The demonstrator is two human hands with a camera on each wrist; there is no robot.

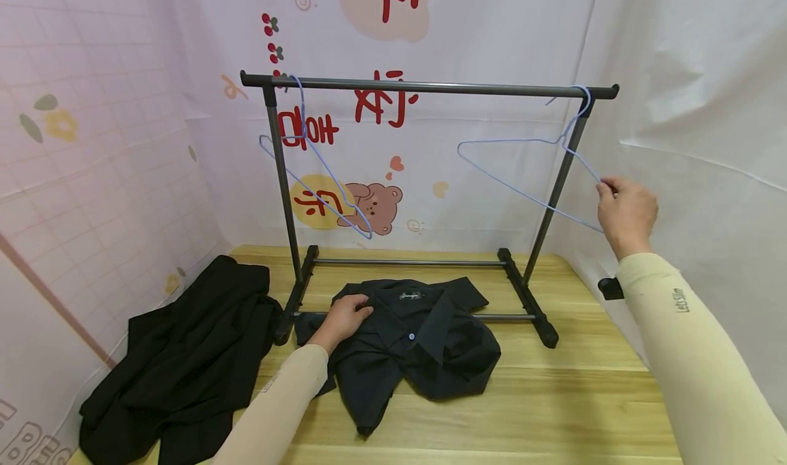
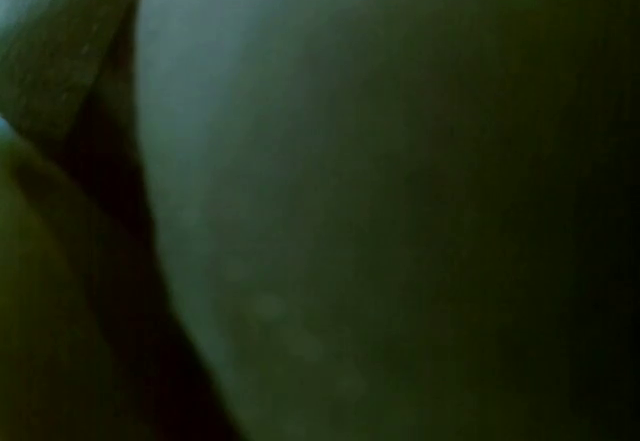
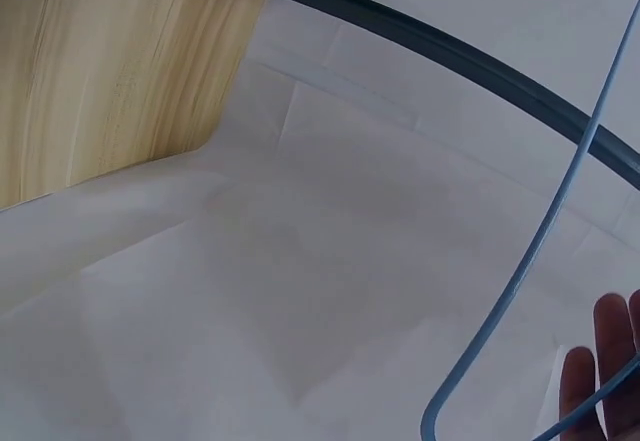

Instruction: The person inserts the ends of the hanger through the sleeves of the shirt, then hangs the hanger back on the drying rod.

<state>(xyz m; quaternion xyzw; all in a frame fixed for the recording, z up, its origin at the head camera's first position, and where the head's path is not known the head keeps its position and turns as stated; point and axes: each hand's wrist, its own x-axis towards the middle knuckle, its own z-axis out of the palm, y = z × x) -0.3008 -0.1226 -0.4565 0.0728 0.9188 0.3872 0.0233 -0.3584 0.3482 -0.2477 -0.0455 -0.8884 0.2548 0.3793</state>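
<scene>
My right hand (image 1: 627,212) pinches the sloping shoulder of a blue wire hanger (image 1: 510,141) near its outer end. That hanger's hook loops over the right end of the rack's top bar. In the right wrist view, fingers (image 3: 610,361) show at the lower right beside the hanger wire (image 3: 520,271). My left hand (image 1: 343,320) rests on the left side of a black short-sleeved shirt (image 1: 455,356), close to its collar. The shirt lies on the table with its collar toward the rack. The left wrist view is dark and blurred.
The dark metal rack (image 1: 430,87) stands on the wooden table (image 1: 602,390). A second blue hanger (image 1: 326,168) hangs at its left end. A heap of black cloth (image 1: 190,362) lies at the left. Printed sheets (image 1: 479,14) enclose the table at the back and sides.
</scene>
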